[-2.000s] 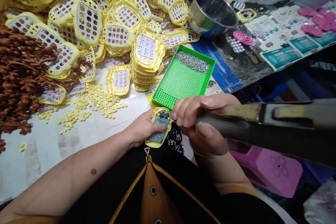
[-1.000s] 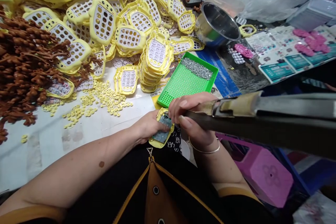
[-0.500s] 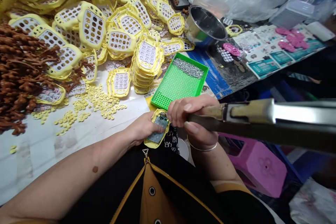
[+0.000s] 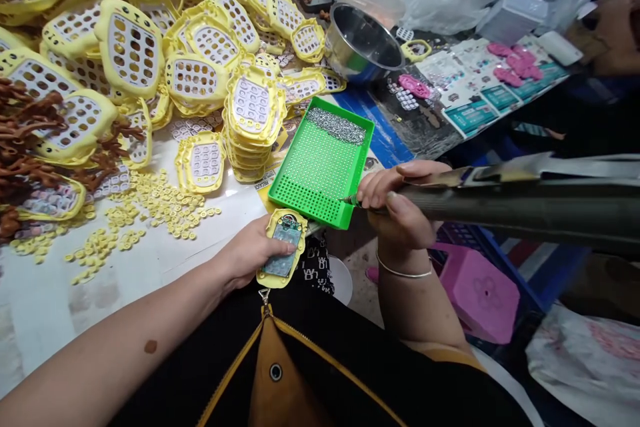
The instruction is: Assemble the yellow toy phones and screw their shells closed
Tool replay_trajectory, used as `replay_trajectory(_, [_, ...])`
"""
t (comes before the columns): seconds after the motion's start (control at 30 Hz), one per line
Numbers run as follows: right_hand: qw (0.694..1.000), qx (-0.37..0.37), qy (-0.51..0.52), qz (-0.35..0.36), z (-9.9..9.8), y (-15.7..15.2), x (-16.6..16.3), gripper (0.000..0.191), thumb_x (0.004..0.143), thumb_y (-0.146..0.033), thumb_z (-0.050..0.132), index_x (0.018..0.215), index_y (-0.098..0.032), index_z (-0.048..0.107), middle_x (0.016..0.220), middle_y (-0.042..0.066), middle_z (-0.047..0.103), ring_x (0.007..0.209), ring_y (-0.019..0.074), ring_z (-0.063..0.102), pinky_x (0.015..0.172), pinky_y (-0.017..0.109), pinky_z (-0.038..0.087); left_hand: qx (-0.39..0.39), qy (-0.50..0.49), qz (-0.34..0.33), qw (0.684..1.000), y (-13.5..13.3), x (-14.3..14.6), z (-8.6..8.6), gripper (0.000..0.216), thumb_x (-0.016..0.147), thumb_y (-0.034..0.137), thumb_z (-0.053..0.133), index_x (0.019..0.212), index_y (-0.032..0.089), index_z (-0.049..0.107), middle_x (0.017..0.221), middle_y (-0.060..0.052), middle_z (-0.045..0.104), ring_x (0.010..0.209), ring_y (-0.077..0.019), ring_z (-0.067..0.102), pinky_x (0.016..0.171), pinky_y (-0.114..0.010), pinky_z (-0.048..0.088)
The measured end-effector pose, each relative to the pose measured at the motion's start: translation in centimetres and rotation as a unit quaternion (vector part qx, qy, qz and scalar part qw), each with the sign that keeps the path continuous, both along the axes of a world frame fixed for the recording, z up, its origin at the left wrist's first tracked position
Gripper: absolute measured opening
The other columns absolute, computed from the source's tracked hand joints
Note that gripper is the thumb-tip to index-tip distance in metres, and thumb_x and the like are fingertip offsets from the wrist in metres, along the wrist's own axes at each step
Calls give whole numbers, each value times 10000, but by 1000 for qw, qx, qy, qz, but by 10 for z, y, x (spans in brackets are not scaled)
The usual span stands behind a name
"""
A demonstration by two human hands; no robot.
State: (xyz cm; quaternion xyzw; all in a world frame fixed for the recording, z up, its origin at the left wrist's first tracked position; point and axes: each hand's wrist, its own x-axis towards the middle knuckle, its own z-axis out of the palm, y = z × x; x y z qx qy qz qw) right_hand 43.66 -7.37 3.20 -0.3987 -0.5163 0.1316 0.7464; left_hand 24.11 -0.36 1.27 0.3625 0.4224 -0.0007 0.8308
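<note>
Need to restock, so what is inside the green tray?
The green tray holds a heap of small silvery pieces along its far end; rows of holes show nearer. The heap hides the tray floor beneath it.

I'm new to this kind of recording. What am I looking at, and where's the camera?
No robot here: a person works bare-handed, filmed by a camera worn on the head, facing forward and down. The left hand holds a yellow case with a grey board inside. The right hand grips a long dark tool, its tip seemingly over the green tray, where small metal pieces lie at the far end. Also on the table: stacked yellow shells, loose yellow bits, brown parts and a metal pot.
</note>
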Motion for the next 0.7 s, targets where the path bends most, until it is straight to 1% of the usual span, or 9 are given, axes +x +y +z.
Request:
replay_trajectory(0.13, [1000, -6, 5, -9, -12, -3, 5, 282, 766, -211, 634, 1040, -274, 631, 560, -60, 516, 445, 118, 488, 453, 279, 442, -6, -1, -1, 1000, 1, 1, -2, 409, 528, 129, 781, 867, 165, 554, 741, -6, 680, 603, -132, 614, 599, -280, 523])
replay_trajectory(0.33, [1000, -20, 18, -10, -19, 1, 8, 257, 773, -235, 642, 1026, -276, 626, 564, -59, 506, 444, 120, 490, 432, 279, 427, -4, 1, 2, 1000, 1, 0, -1, 420, 546, 120, 786, 907, 162, 576, 768, -8, 690, 629, -136, 630, 611, -276, 535])
replay_trajectory(0.57, [999, -29, -6, -27, -28, 0, 9, 261, 791, -216, 641, 1044, -270, 608, 597, -60, 507, 466, 118, 513, 441, 276, 435, -7, -14, 10, 1000, 1, -1, -2, 408, 568, 119, 800, 915, 167, 590, 779, -13, 704, 631, -135, 639, 603, -262, 541])
replay_trajectory(0.63, [999, -34, -5, -15, -28, 0, 10, 250, 793, -223, 642, 1036, -270, 607, 594, -59, 503, 463, 118, 510, 444, 280, 436, -10, -21, 25, 999, 1, -4, -1, 416, 567, 118, 810, 921, 163, 596, 784, -17, 708, 634, -139, 646, 598, -260, 546])
replay_trajectory(0.7, [999, -43, 5, -8, -25, 0, 9, 236, 788, -237, 650, 1019, -271, 613, 595, -54, 499, 463, 121, 510, 440, 284, 432, -4, -30, 59, 998, 2, -10, 0, 422, 570, 115, 816, 933, 154, 604, 792, -27, 715, 647, -143, 656, 608, -258, 552])
